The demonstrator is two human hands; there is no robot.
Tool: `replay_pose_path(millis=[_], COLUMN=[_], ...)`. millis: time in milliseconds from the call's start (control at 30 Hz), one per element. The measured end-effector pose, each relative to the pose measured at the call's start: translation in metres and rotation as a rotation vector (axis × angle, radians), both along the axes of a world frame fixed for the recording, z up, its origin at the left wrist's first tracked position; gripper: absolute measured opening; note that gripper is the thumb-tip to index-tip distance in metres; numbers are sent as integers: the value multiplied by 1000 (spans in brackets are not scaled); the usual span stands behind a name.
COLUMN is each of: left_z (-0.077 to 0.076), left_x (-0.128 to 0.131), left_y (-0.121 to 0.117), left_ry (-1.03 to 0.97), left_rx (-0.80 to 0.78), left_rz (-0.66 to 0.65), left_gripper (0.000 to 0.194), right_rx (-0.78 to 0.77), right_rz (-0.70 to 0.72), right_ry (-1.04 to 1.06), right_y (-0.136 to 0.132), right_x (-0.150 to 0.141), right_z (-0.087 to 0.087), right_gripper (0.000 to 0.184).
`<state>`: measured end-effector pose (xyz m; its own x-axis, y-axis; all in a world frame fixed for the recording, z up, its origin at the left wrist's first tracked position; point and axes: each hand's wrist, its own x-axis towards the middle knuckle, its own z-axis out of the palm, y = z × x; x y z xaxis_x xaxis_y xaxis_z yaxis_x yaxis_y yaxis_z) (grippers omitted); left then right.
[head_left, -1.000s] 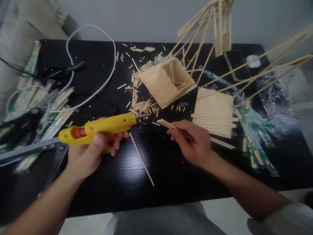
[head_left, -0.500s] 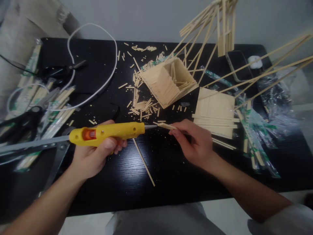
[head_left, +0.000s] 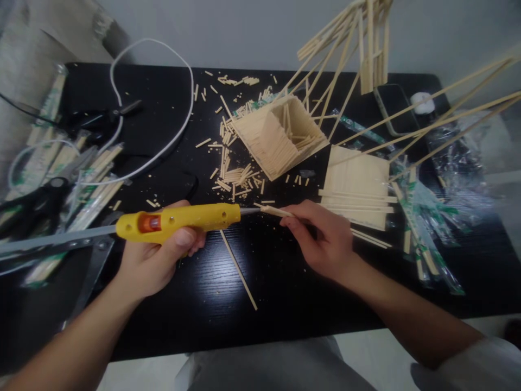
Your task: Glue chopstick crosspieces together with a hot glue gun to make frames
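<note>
My left hand (head_left: 160, 255) is wrapped round a yellow glue gun (head_left: 195, 218), whose metal nozzle points right. A pale glue stick (head_left: 61, 239) runs out of its back end. Between finger and thumb, my right hand (head_left: 321, 233) pinches short wooden sticks (head_left: 274, 211); their far end is at the nozzle tip, and whether they touch I cannot tell. One long wooden stick (head_left: 240, 271) lies on the black table below the gun. Beyond the hands sits a box built of wooden sticks (head_left: 266, 141), tilted, with loose sticks inside. A flat stick panel (head_left: 358, 171) lies right of it, with several sticks across it.
Cut stick pieces (head_left: 234, 175) litter the black table (head_left: 285, 309). Wrapped chopsticks (head_left: 93, 179), scissors (head_left: 52, 187) and a white cable (head_left: 193, 98) occupy the left. Long sticks (head_left: 443, 122) jut across the right, near a phone (head_left: 394, 108) and plastic wrappers (head_left: 435, 233).
Both hands stay nearly still, with the glue gun's nozzle held at the end of the sticks. The whole view has shifted very slightly.
</note>
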<state>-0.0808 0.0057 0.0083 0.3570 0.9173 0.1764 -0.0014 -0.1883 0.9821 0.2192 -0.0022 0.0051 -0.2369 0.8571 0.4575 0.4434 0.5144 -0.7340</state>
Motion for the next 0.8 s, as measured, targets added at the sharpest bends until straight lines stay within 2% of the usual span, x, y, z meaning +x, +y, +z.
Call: replay_pose_path(millis=[333,467,667,800], left_z=[-3,-4,2,3], left_x=[-2,-2,3,3], left_y=[-1,-2,1,1], left_ry=[14,16,24,20], left_rx=[-43,-48,14,-4], left_rz=[35,34,17,27], left_gripper=[35,31,34,32], right_rx=[-7,-5,4,11], right_rz=[-5,-3,9,9], right_ry=[-5,-9,-7,-9], right_y=[0,0,0,0], right_x=[-1,-1,-1,-1], right_z=[0,-2,-2,-1], right_gripper=[15,15,18,18])
